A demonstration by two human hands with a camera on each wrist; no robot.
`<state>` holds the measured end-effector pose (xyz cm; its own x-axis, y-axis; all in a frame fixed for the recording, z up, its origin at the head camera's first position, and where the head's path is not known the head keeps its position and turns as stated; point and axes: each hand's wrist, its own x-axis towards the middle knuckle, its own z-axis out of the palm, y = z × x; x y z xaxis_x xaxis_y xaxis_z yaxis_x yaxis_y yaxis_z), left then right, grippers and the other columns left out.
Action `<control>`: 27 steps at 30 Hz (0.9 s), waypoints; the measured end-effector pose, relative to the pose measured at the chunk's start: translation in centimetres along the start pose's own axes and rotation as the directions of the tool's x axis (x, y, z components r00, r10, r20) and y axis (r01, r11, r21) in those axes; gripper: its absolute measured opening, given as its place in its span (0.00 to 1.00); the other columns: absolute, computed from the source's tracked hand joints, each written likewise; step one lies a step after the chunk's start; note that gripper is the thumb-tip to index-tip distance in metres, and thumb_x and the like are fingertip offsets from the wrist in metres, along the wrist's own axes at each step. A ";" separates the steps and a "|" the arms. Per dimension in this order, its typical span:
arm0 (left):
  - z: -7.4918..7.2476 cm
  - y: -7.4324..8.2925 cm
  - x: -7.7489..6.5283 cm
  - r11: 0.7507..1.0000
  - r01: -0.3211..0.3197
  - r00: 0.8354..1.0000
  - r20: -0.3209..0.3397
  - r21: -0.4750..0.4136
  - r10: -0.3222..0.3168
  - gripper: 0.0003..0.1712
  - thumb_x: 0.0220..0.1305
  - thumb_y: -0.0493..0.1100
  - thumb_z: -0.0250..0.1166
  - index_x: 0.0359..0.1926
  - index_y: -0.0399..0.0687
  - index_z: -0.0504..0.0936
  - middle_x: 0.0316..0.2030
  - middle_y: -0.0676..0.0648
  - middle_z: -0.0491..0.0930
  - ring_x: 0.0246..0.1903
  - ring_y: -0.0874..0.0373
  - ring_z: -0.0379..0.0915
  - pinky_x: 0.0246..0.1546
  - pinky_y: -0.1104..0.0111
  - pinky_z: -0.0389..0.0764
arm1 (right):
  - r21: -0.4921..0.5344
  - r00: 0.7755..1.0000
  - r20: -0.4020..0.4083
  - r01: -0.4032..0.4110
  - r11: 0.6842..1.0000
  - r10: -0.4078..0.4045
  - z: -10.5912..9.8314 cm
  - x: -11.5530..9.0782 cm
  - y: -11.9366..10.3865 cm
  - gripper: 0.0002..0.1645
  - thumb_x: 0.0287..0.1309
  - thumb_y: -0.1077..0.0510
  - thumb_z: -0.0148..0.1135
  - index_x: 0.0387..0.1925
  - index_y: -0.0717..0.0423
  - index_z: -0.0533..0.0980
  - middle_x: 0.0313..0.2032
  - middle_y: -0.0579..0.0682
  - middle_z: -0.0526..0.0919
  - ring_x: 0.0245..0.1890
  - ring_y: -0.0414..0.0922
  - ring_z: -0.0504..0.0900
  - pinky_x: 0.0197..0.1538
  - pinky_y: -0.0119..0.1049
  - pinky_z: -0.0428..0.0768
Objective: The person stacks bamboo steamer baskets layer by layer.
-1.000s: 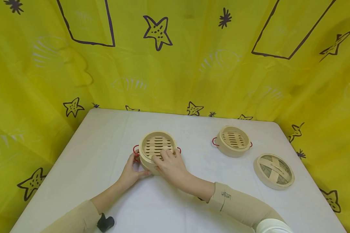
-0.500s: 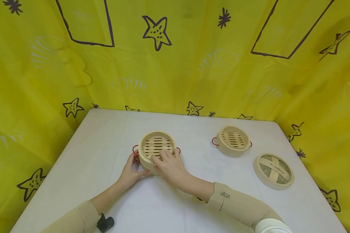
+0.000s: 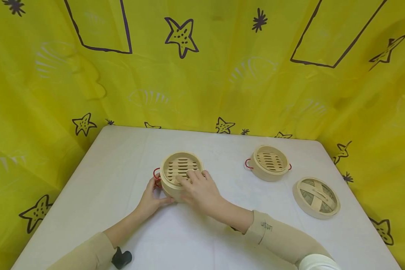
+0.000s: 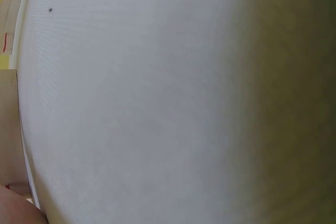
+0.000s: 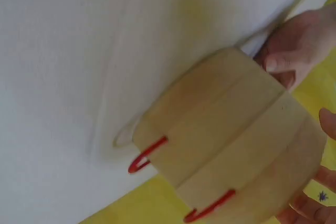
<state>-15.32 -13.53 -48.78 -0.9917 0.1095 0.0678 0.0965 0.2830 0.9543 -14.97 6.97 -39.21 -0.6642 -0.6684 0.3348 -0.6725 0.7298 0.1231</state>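
Note:
Two round bamboo steamer baskets are stacked one on the other, the slatted upper basket seen from above in the head view. My left hand holds the stack at its near left side, thumb along the front and fingers by the red handles. Over the near right rim is my right hand, its fingers bent loosely and spread above the slats. In the right wrist view the lower basket sits under the upper one, with two red handles showing. Parts of the right fingers appear beside the rim there, the thumb apart.
Another steamer basket with red handles stands at the back right of the white table. A woven bamboo lid lies nearer the right edge. A black object is by the left sleeve. Yellow curtain surrounds the table.
The right hand has shifted slightly right and its fingers have loosened from the near rim of the stack. The left hand and the baskets have stayed in place.

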 end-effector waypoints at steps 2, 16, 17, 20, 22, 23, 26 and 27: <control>0.0 0.0 0.0 1.000 -0.003 1.000 0.000 0.004 0.003 0.56 0.37 0.38 0.77 0.66 0.41 0.53 0.59 0.39 0.61 0.58 0.47 0.55 0.62 0.50 0.50 | 0.041 0.999 -0.015 -0.029 0.999 0.029 -0.8 0.1 1.0 0.32 0.47 0.41 0.65 0.54 0.46 0.69 0.44 0.50 0.73 0.45 0.47 0.71 0.48 0.43 0.68; 0.0 -0.1 0.1 1.000 0.006 1.000 0.001 -0.021 -0.006 0.57 0.36 0.37 0.77 0.66 0.41 0.52 0.60 0.39 0.60 0.59 0.47 0.53 0.63 0.51 0.48 | 0.145 0.921 -0.078 -0.367 0.919 0.381 -2.6 -1.7 10.4 0.37 0.53 0.44 0.61 0.62 0.52 0.62 0.56 0.58 0.68 0.57 0.55 0.65 0.55 0.54 0.63; 0.0 -0.1 0.2 1.000 0.006 1.000 -0.001 -0.022 -0.006 0.57 0.36 0.37 0.77 0.66 0.40 0.53 0.60 0.39 0.60 0.59 0.47 0.53 0.63 0.52 0.49 | 0.147 0.913 -0.076 -0.389 0.910 0.402 -2.6 -2.0 10.9 0.38 0.53 0.45 0.61 0.62 0.52 0.61 0.56 0.59 0.67 0.57 0.56 0.64 0.55 0.55 0.63; 0.1 -0.1 0.2 1.000 0.012 1.000 -0.005 -0.020 -0.012 0.56 0.36 0.37 0.77 0.65 0.41 0.54 0.59 0.39 0.61 0.58 0.48 0.54 0.63 0.52 0.49 | 0.142 0.883 -0.058 -0.454 0.880 0.465 -2.3 -3.0 12.4 0.39 0.53 0.45 0.61 0.63 0.52 0.60 0.58 0.60 0.66 0.58 0.58 0.63 0.56 0.57 0.61; 0.1 -0.1 0.1 1.000 0.010 1.000 -0.005 -0.021 -0.010 0.56 0.37 0.37 0.77 0.65 0.41 0.54 0.59 0.39 0.62 0.57 0.48 0.54 0.62 0.52 0.49 | 0.134 0.863 -0.037 -0.496 0.858 0.504 -2.0 -3.7 13.2 0.40 0.52 0.45 0.62 0.63 0.53 0.60 0.59 0.61 0.65 0.59 0.59 0.62 0.56 0.59 0.61; 0.1 -0.2 0.1 1.000 0.007 1.000 -0.005 -0.023 -0.007 0.56 0.36 0.37 0.77 0.65 0.41 0.54 0.59 0.39 0.62 0.57 0.48 0.54 0.62 0.51 0.49 | 0.127 0.853 -0.023 -0.515 0.847 0.522 -1.8 -4.0 13.7 0.40 0.52 0.45 0.62 0.63 0.53 0.60 0.59 0.61 0.64 0.59 0.59 0.62 0.56 0.60 0.61; 0.1 -0.2 0.1 1.000 0.003 1.000 -0.006 -0.021 -0.003 0.56 0.37 0.37 0.77 0.65 0.41 0.54 0.59 0.39 0.61 0.58 0.48 0.54 0.62 0.50 0.49 | 0.115 0.823 0.027 -0.567 0.816 0.568 -1.2 -4.8 14.9 0.41 0.51 0.45 0.62 0.64 0.53 0.59 0.59 0.63 0.63 0.59 0.60 0.62 0.56 0.62 0.59; 0.1 -0.2 0.1 1.000 0.000 1.000 -0.006 -0.021 0.000 0.55 0.37 0.37 0.77 0.65 0.41 0.54 0.59 0.39 0.62 0.58 0.47 0.54 0.62 0.50 0.49 | 0.106 0.813 0.043 -0.581 0.807 0.580 -0.9 -5.1 15.3 0.42 0.51 0.45 0.62 0.64 0.53 0.59 0.59 0.63 0.63 0.59 0.61 0.62 0.56 0.62 0.59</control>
<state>-15.41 -13.45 -48.97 -0.9921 0.1042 0.0693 0.0947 0.2631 0.9601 -21.55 21.64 -38.17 -0.9444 -0.1260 0.3039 -0.1908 0.9623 -0.1940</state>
